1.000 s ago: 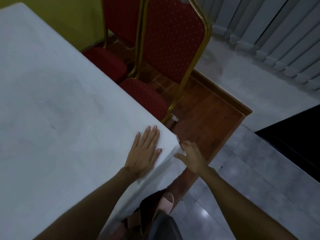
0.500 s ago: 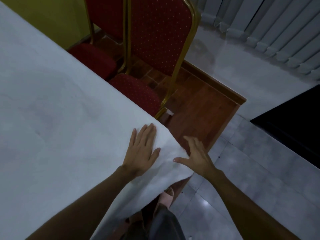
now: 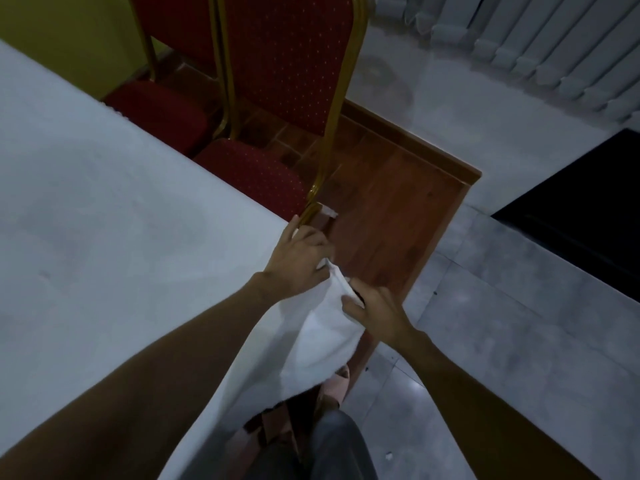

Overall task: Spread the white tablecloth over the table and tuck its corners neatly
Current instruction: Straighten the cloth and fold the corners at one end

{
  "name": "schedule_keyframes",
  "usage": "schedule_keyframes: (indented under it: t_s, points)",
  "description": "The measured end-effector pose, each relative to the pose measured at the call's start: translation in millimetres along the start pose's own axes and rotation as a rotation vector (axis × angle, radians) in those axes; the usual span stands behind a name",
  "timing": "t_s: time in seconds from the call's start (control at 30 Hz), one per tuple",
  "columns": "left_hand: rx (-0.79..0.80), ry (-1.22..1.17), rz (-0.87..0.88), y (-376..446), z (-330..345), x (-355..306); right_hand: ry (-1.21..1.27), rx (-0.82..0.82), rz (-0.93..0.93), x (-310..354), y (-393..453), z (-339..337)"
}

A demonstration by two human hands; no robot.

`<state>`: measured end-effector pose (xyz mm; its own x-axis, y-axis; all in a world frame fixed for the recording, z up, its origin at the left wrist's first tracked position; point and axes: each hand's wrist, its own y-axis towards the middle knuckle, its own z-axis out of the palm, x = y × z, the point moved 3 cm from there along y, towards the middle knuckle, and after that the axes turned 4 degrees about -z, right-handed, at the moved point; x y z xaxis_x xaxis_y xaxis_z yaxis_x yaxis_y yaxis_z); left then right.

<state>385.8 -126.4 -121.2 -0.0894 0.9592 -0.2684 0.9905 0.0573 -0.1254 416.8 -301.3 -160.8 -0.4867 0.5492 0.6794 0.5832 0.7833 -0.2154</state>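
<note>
Nearest me: the person's 2 forearms reach out over the worktop's near corner, dark trousers and a pale shoe (image 3: 341, 379) visible below the hanging cloth.

White tablecloth (image 3: 104, 237): already laid flat across the worktop, with 1 corner flap (image 3: 322, 337) hanging off the near corner between the hands. Right hand (image 3: 379, 311): fingers curled, pinching the flap's upper fold, thumb lying on the cloth. Left hand (image 3: 299, 259): at the worktop's corner edge, fingers bent over the gathered fabric there; it appears to grip the fold, though the fingertips are partly hidden.

Handling, as I judge it: thin, soft, light fabric, creases readily, no stiffness to hold a fold by itself (so a tuck needs pressing against the edge). Probably best taken at the hem close to the corner point, 1 hand pinning the top, the other drawing the flap. Slack or a pulled-askew top sheet looks the main risk.

Containers: none in view.

Farther off: 2 red chairs (image 3: 284, 71) with gold frames pushed against the far side, standing on a wooden platform (image 3: 398, 209); grey tiled floor (image 3: 519, 323) beyond, pale vertical blinds (image 3: 536, 39) at the back.
</note>
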Motion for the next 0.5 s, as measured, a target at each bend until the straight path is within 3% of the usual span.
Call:
schedule_keyframes:
  t_s: [0.17, 0.27, 0.3, 0.4, 0.5]
  points:
    - [-0.082, -0.265, -0.08, -8, -3, 7, -0.254, -0.145, -0.158, 2, -25, -3]
    - [-0.055, -0.655, -0.329, -4, -12, 19, -0.331, -0.218, -0.269, 12, -32, 7]
    - [-0.025, -0.661, -0.382, -3, -13, 20, -0.32, -0.216, -0.304, 16, -32, 13]
    - [0.072, -0.313, -0.44, -8, -1, 8, -0.292, -0.158, -0.327, 26, -35, 34]
    - [0.014, -0.019, -0.486, -24, 14, -13, -0.253, -0.106, -0.306, 23, -44, 51]
